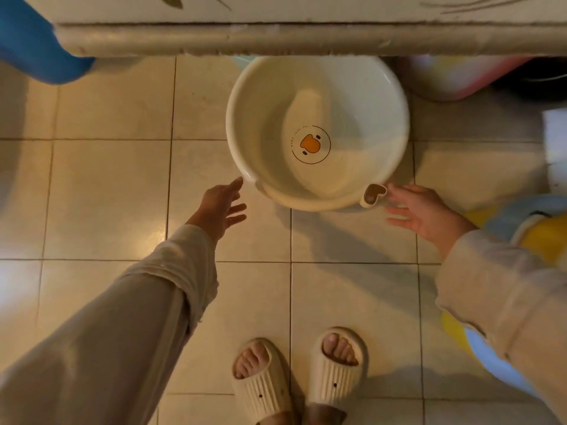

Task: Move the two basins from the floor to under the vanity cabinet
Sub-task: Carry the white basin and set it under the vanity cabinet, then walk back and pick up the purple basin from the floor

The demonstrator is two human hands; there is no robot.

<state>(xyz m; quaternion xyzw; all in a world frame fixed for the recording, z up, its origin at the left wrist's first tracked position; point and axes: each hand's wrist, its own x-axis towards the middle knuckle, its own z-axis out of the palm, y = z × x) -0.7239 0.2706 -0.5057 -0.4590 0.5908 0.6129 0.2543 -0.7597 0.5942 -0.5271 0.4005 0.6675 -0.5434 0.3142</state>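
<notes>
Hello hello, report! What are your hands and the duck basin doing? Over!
Both hands open: left hand and right hand at the near rim. White duck basin on the floor, far edge under the vanity cabinet. Pink tub close beside.

White basin on tiled floor

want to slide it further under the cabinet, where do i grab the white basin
Take the white basin by its rolled rim at the near edge, one hand on each side, coming from the front. The left hand and right hand are open just beside that edge. The far rim sits under the cabinet, so only the near side is free. The heart-shaped tab looks too small to grip.
</notes>
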